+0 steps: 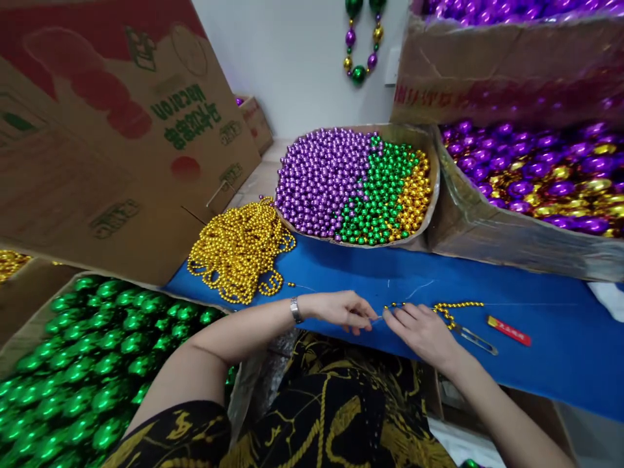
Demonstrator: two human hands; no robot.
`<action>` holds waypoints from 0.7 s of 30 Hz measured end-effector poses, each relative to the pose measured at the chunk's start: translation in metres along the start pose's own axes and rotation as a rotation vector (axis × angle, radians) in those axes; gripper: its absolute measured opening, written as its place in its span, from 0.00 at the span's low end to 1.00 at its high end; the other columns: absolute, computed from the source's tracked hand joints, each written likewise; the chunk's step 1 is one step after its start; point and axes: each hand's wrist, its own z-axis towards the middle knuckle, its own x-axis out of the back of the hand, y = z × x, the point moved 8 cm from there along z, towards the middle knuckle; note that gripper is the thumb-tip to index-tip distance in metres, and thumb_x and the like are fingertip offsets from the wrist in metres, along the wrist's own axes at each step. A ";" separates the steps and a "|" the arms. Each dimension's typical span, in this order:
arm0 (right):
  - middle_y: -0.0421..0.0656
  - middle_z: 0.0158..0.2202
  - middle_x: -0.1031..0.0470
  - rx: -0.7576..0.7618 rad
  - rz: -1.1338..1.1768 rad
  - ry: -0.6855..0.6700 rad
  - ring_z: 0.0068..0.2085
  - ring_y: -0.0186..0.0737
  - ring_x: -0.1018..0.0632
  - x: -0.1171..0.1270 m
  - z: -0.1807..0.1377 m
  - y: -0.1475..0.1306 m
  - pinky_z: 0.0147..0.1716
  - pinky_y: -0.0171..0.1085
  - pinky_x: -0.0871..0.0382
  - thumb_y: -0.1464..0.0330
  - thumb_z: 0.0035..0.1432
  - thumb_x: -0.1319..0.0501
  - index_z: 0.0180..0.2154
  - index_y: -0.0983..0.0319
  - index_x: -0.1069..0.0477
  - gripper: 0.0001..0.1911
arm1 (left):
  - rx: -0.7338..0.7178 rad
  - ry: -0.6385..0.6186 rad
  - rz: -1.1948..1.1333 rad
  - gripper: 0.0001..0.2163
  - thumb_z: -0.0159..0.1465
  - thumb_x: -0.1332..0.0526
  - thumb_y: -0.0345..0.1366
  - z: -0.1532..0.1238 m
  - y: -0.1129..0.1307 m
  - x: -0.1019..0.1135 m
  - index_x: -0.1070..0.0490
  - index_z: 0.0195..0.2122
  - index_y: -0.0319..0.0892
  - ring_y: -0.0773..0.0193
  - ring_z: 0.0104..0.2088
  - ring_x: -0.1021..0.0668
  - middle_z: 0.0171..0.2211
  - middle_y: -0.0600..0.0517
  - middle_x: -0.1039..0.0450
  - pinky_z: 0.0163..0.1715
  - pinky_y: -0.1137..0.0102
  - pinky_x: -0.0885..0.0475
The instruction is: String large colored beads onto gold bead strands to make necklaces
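My left hand (341, 310), with a silver watch on the wrist, pinches a thin thread over the blue table (560, 338). Facing it, my right hand (423, 330) is closed on the end of a short gold bead strand (458, 305) that trails off to the right. The two hands almost touch at the fingertips. A thin pair of metal snips (475, 338) lies just right of my right hand, and a red lighter (509, 330) lies beyond it.
A heap of gold bead strands (238, 250) lies at the left of the table. Behind stand a tray of purple, green and gold beads (358, 185), boxes of large purple and gold balls (541, 172), and a box of green balls (78, 370) by my left arm.
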 end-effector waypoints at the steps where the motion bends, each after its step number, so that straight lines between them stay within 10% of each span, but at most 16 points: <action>1: 0.44 0.31 0.25 -0.029 -0.014 -0.022 0.34 0.39 0.29 -0.003 -0.004 0.005 0.32 0.38 0.37 0.78 0.61 0.44 0.42 0.62 0.26 0.11 | -0.067 0.018 0.151 0.16 0.60 0.33 0.44 -0.007 0.011 0.008 0.23 0.47 0.46 0.67 0.31 0.20 0.42 0.48 0.19 0.34 0.71 0.26; 6: 0.45 0.39 0.24 -0.333 0.117 0.016 0.37 0.38 0.25 -0.003 -0.035 0.050 0.31 0.33 0.33 0.77 0.64 0.49 0.43 0.59 0.28 0.14 | -0.371 0.444 0.475 0.13 0.66 0.41 0.41 -0.041 0.073 0.078 0.25 0.49 0.43 0.64 0.40 0.21 0.48 0.44 0.22 0.41 0.69 0.26; 11: 0.44 0.42 0.24 -0.655 0.574 0.284 0.40 0.35 0.22 0.011 -0.052 0.080 0.40 0.33 0.27 0.72 0.66 0.44 0.49 0.59 0.30 0.12 | -0.304 1.070 0.822 0.10 0.68 0.44 0.36 -0.034 0.095 0.140 0.26 0.45 0.40 0.63 0.37 0.23 0.39 0.46 0.22 0.38 0.67 0.28; 16: 0.45 0.42 0.22 -0.686 0.640 0.328 0.40 0.36 0.21 0.017 -0.035 0.070 0.39 0.34 0.26 0.71 0.65 0.43 0.49 0.59 0.29 0.12 | 0.005 1.081 1.127 0.08 0.66 0.43 0.35 0.018 0.093 0.156 0.25 0.38 0.38 0.54 0.40 0.25 0.40 0.40 0.26 0.33 0.66 0.33; 21: 0.45 0.39 0.22 -0.687 0.660 0.336 0.36 0.35 0.21 0.021 -0.021 0.061 0.35 0.33 0.25 0.71 0.65 0.43 0.48 0.60 0.27 0.11 | -0.222 1.155 0.725 0.04 0.63 0.41 0.31 0.009 0.095 0.158 0.27 0.36 0.39 0.60 0.37 0.26 0.35 0.45 0.27 0.35 0.67 0.33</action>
